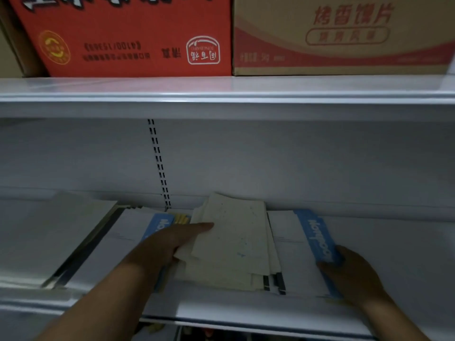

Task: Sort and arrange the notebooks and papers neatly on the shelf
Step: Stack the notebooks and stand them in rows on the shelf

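Two grips — left hand (170,244) pinches papers (234,242); right hand (352,274) seemingly clasps notebook (317,233) edge.

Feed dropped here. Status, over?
Left hand grips papers. Right hand holds blue notebook. Second notebook left of papers.

On the white shelf (406,242), the left hand (170,244) pinches the left edge of a cream stack of papers (234,242). The right hand (354,276) grips a blue-edged notebook (317,237) just beside it. A red box (123,33) and a tan box (344,33) sit above.
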Action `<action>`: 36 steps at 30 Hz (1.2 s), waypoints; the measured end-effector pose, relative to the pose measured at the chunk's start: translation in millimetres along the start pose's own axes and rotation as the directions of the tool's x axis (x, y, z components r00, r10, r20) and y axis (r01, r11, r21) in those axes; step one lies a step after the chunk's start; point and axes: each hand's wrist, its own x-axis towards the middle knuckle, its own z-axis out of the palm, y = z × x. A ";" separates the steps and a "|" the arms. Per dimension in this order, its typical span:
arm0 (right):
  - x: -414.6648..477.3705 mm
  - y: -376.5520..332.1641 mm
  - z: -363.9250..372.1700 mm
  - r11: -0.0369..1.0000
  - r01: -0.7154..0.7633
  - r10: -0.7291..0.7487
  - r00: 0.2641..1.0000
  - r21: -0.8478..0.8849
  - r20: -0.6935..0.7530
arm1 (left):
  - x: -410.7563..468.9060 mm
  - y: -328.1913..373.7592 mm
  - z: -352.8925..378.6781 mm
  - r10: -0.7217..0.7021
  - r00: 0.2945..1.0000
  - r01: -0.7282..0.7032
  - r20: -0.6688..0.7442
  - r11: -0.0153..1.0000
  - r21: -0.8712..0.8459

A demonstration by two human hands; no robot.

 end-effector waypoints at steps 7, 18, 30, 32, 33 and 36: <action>0.5 11.6 -4.0 1.000 -0.016 0.016 0.998 0.008 -0.055 | 7.9 -4.3 21.0 0.071 0.996 -0.071 0.052 0.997 -0.009; -37.3 -88.4 -12.1 0.726 0.039 -0.246 0.947 0.687 0.206 | -28.1 -29.0 18.6 0.558 0.827 -0.556 -0.059 0.800 -0.225; -66.0 -103.6 57.0 0.540 0.180 -0.243 0.969 0.822 -0.053 | -31.5 -64.9 -3.3 0.664 0.738 -0.666 -0.119 0.746 0.034; -67.6 -100.1 60.6 0.526 0.165 -0.254 0.967 0.835 -0.031 | -28.0 -69.3 -1.3 0.689 0.715 -0.693 -0.120 0.721 0.015; -66.3 -96.7 59.6 0.534 0.158 -0.276 0.961 0.831 -0.006 | -29.5 -69.8 0.2 0.699 0.705 -0.704 -0.118 0.710 0.000; -60.4 -95.1 50.7 0.569 0.104 -0.310 0.946 0.816 0.095 | -27.8 -78.1 6.5 0.743 0.659 -0.749 -0.119 0.662 -0.012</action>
